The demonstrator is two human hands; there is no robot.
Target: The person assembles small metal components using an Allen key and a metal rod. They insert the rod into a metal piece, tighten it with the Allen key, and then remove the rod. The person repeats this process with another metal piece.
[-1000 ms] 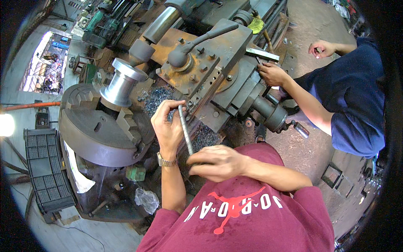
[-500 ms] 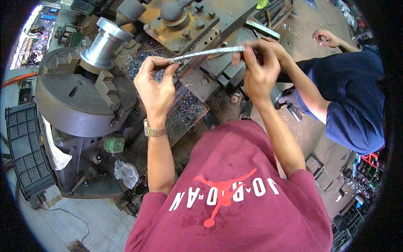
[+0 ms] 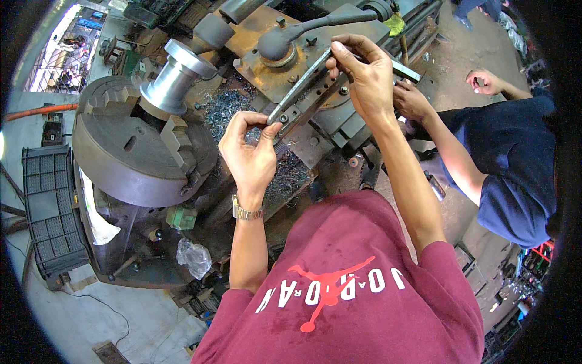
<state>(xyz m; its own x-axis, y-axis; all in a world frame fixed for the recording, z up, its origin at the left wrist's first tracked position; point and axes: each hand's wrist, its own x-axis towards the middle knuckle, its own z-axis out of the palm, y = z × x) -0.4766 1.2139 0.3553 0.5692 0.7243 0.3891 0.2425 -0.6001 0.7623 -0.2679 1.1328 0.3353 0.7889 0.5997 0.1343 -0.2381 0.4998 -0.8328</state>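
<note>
Over lathe (image 3: pixel 145 158), both hands (image 3: pixel 251 155) hold file (image 3: pixel 300 85)

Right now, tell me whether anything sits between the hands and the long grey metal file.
Nothing visible does. The left hand pinches the lower end of the long grey metal file, and the right hand grips its upper end. The file runs slanted between them, above the lathe's brown metal carriage.

Even daylight, brightest at upper left; soft shadows; sharp centre; fisheye bent edges, black vignette ringed frame.
</note>
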